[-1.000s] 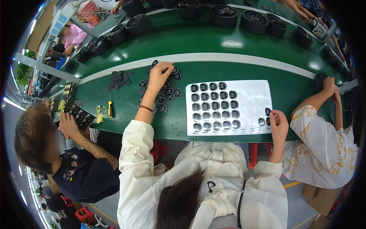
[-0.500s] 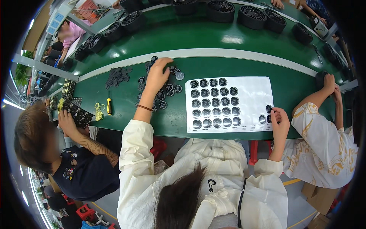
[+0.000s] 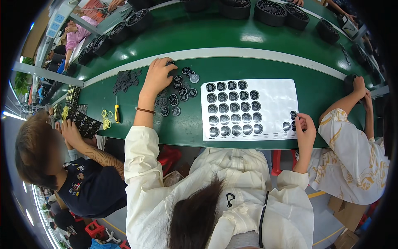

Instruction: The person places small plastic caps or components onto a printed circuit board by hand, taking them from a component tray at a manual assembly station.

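My left hand (image 3: 158, 77) is over the far side of a scattered group of round black discs with pale digit-like markings (image 3: 183, 91). Its fingers curl over a dark disc, and the thumb stands apart from them. A white sheet (image 3: 274, 97) lies to the right, with rows of matching round black stickers (image 3: 234, 108) on its left part. My right hand (image 3: 306, 128) is at the sheet's right edge, finger and thumb pinched beside a round black piece (image 3: 293, 115). Whether that piece is in the pinch is hidden. Two more round pieces (image 3: 286, 126) lie just below it.
A heap of dark flat parts (image 3: 125, 81), a yellow screwdriver (image 3: 117, 113) and yellow bands (image 3: 107, 119) lie left. Black wheels (image 3: 270, 13) stand beyond the white rail (image 3: 232, 52). A co-worker (image 3: 89, 178) handles black panels at left; another person (image 3: 352, 155) works at right.
My left hand has moved left and slightly nearer, uncovering more discs, with its fingers more curled. My right hand stays at the sheet's edge. The view has shifted slightly.
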### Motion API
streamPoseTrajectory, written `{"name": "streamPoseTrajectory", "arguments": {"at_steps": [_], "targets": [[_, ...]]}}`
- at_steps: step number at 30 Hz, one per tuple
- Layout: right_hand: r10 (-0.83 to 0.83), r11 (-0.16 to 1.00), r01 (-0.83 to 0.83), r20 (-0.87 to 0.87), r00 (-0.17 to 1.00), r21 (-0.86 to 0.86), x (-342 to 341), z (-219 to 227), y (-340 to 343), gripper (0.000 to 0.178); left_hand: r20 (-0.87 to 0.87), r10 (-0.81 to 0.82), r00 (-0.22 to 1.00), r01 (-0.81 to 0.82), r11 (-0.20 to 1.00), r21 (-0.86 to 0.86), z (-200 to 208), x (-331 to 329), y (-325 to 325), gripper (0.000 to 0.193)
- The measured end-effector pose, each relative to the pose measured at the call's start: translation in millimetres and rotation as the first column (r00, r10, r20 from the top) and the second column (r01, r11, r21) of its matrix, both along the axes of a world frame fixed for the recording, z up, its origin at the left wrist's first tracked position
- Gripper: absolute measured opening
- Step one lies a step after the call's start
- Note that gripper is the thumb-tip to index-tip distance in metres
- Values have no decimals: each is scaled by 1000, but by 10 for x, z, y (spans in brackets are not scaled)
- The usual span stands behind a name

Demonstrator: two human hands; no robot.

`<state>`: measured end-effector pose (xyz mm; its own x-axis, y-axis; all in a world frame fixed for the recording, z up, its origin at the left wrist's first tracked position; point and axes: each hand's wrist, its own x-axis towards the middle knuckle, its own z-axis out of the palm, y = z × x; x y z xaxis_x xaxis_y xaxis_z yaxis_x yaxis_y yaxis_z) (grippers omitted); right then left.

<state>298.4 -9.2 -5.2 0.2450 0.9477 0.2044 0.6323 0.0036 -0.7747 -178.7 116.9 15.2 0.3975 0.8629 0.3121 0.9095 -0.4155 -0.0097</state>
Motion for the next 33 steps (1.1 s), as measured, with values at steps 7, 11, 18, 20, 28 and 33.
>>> {"name": "streamPoseTrajectory", "arguments": {"at_steps": [7,11,18,20,28,33], "targets": [[34,999,-36,57,998,31,22,-17,14,11,49,28,998,-18,981,-193,50,-58,117,30],[44,999,-45,52,998,12,36,7,20,13,3,23,1000,-22,968,-252,44,-100,206,33],[55,998,-57,168,984,10,0,124,11,23,-64,-54,996,34,958,-286,25,-171,386,31],[71,997,-76,182,981,20,4,92,84,24,-15,-33,999,27,956,-292,19,-234,350,34],[142,977,-121,116,983,-175,73,178,174,27,93,105,990,-72,950,-305,165,-62,34,20],[268,906,-213,106,958,-367,229,225,367,26,435,75,897,-52,996,-66,373,340,-356,16]]}}
